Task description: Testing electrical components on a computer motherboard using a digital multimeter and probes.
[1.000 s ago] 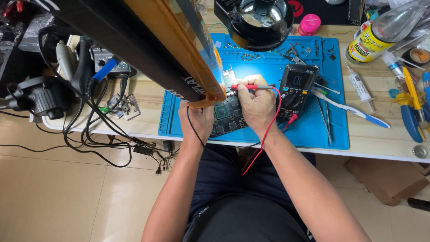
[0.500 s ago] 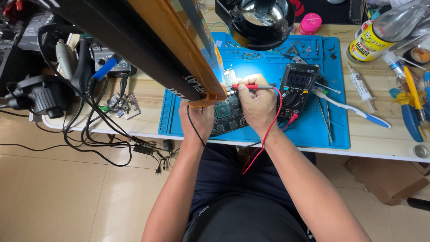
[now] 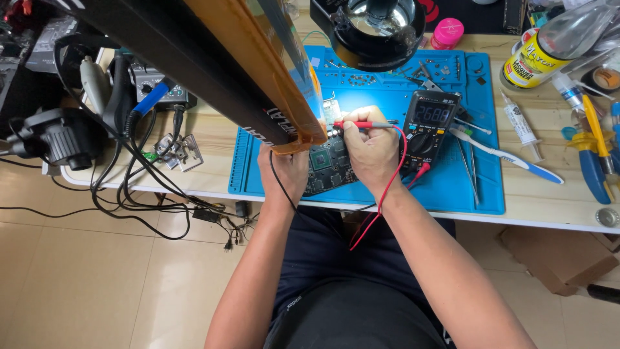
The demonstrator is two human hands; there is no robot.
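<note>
Still, right hand (image 3: pixel 369 147) presses red probe (image 3: pixel 361 125) onto circuit board (image 3: pixel 329 165).

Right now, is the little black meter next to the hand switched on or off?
On. The black meter beside the right hand shows lit digits on its screen; its red lead runs to the hand.

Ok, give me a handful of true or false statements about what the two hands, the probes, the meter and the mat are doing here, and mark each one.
1. The right hand holds a slim red test probe. True.
2. The black handheld multimeter lies on the bare wood. False: it lies on the blue rubber work mat.
3. The left hand rests beside the dark green circuit board. True.
4. The white toothbrush with blue handle is in the left hand. False: it lies right of the multimeter, unheld.
</note>
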